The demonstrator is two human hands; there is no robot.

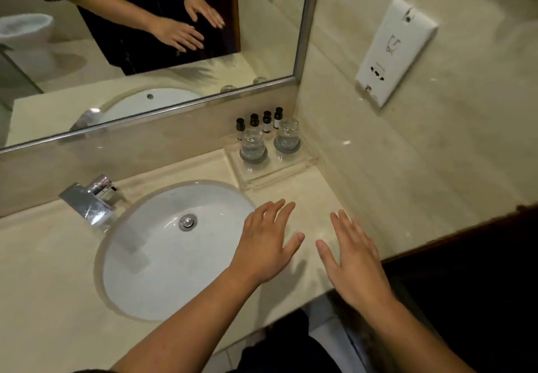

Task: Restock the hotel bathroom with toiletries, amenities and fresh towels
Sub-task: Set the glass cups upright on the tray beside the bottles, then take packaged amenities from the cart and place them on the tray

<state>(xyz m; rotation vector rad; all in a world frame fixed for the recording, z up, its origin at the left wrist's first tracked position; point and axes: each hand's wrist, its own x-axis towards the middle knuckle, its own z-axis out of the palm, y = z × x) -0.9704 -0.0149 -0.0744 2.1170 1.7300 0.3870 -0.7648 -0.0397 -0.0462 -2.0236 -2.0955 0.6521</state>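
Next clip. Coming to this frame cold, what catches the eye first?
The left hand and right hand, both open and empty, are spread palm down over the counter just right of the sink. Behind them, in the corner, a clear tray holds two glasses and four small bottles. The mirror above reflects the hands.

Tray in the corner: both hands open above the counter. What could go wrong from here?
1. The two glasses stand in front of the four small bottles on the clear tray; reaching past them with the left hand or right hand could tip one.
2. The tray sits close to the sink rim, so a knocked bottle might roll into the basin.
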